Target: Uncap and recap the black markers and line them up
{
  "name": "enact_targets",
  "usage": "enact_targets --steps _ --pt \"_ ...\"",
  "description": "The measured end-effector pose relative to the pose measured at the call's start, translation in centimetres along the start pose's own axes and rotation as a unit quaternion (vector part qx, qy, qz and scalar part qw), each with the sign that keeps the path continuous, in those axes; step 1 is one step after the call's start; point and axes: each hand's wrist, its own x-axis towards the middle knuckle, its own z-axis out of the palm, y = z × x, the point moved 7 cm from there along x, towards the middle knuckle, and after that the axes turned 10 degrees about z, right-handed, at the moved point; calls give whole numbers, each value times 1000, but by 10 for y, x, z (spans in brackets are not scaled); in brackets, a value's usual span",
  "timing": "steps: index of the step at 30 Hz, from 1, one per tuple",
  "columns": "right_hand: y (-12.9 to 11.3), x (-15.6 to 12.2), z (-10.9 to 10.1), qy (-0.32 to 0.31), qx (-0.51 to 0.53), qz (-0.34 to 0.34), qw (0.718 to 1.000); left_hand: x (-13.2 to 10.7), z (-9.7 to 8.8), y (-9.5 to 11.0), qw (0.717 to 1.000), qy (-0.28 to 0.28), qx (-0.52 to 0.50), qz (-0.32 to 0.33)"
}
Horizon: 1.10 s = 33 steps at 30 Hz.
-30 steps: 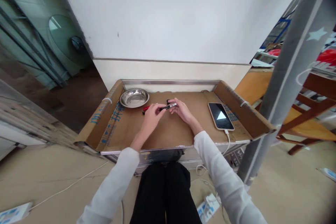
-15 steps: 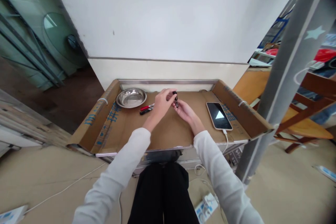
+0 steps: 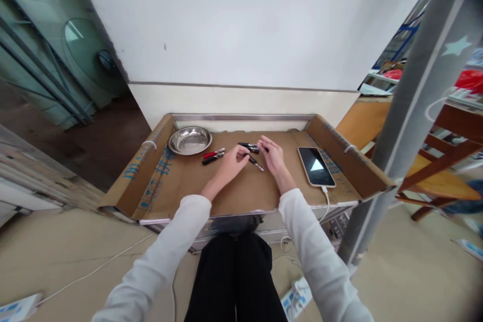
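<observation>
My left hand (image 3: 231, 163) is curled on the cardboard-lined tray (image 3: 241, 181) and pinches a thin black pen part with a silver tip (image 3: 255, 163). Just to its right, my right hand (image 3: 273, 155) has its fingers bent over a dark pen piece (image 3: 249, 147) lying at the back of the tray; whether it grips that piece I cannot tell. A red pen and a black pen (image 3: 213, 155) lie side by side left of my left hand.
A steel bowl (image 3: 189, 140) stands at the tray's back left. A phone (image 3: 316, 166) on a white cable lies at the right. A grey post (image 3: 407, 110) and a wooden chair (image 3: 449, 171) stand to the right. A power strip (image 3: 298, 298) lies on the floor.
Both hands have come down from holding a pen together above the tray. They have parted; the left now holds a thin part and the right rests by another piece.
</observation>
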Motion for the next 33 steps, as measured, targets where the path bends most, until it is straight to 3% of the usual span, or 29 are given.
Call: enact_targets --steps 2,3,5,10,14,17,20,26,33 --pt "-18 -10 -4 48 -125 -123 983 -4 12 6 994 -70 65 45" --pt "-26 -17 0 55 -199 -185 961 -6 14 7 989 -86 103 67" --pt "-33 -30 15 10 -331 -272 904 -7 14 6 976 -99 169 97" --pt "-7 -50 47 -180 -486 -303 800 -4 7 -8 953 -63 286 81" --pt "4 -63 48 -230 -542 -314 745 -4 2 -7 943 -30 324 74" --pt "-2 -68 37 -182 -571 -325 731 -7 -3 -2 945 -11 316 81" --pt "-7 -65 24 -118 -594 -315 731 -12 2 3 951 -52 286 104" --pt "0 -58 22 -168 -538 -269 781 -13 15 6 934 -128 308 127" --pt "0 -48 14 -115 -555 -269 779 -7 10 0 925 -110 355 77"
